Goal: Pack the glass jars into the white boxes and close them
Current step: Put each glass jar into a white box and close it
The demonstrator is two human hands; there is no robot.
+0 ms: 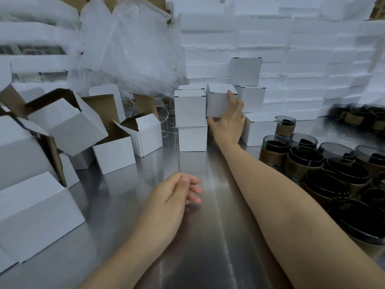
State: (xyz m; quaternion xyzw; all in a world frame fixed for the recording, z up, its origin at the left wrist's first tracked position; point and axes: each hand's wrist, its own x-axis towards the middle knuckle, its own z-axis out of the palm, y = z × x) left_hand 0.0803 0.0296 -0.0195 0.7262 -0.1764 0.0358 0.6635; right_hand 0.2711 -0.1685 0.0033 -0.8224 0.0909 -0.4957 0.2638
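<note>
Gripping a closed white box [218, 101] among stacked ones, the right hand [228, 124] reaches ahead while the left hand [177, 192] hovers loosely curled, holding nothing.

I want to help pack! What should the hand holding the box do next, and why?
Probably set the closed box down beside the stacked boxes and let go: the right hand grips it there, thumb underneath, flaps already shut.

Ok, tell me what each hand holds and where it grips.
Right hand grips a closed box: thumb under its bottom edge, fingers up its right side. Left hand holds nothing.
</note>
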